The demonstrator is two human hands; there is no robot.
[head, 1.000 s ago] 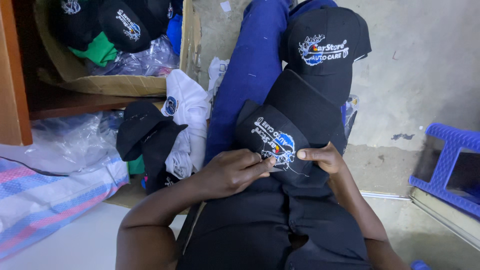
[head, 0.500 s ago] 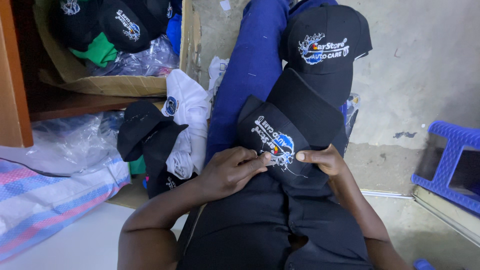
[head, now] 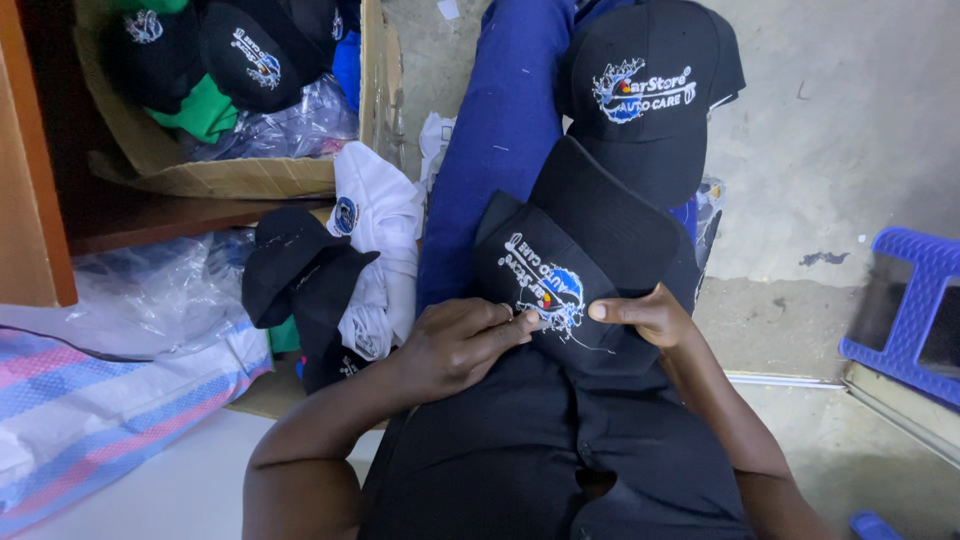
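Head view: cap [head: 560,290] (black) between 2 hands

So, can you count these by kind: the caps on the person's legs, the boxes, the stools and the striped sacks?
Black caps on the legs: 2 (held black cap, knee cap)
Cardboard box: 1
Blue plastic stool: 1
Striped woven sack: 1
Total: 5

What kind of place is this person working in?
Likely a small cap workshop or stockroom: a cardboard box full of caps, more caps heaped on the floor, and an embroidered black cap in the person's lap.
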